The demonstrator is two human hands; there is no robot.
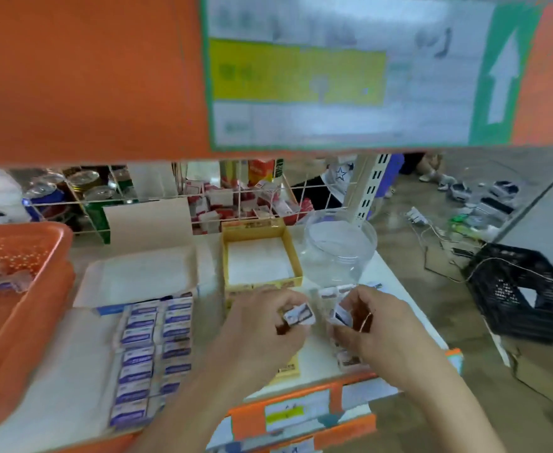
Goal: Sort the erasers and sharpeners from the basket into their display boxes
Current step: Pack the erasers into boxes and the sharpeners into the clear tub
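My left hand (265, 317) grips a small white eraser with a dark label (298, 315) just in front of the yellow display box (293, 248), whose white inside shows. My right hand (371, 318) holds another small wrapped eraser (340, 314) close beside it. A white display box (190, 256) to the left holds two rows of blue-labelled erasers (155, 348). The orange basket (36, 279) stands at far left with several wrapped erasers (0, 277) inside. A few small pieces (348, 358) lie on the shelf under my right hand.
A clear plastic jar (340, 250) stands right of the yellow box. A wire grid (138, 201) backs the shelf, with cans and red packs behind. An orange shelf board (89, 76) with a poster hangs overhead. A black crate (516, 289) and cables lie on the floor at right.
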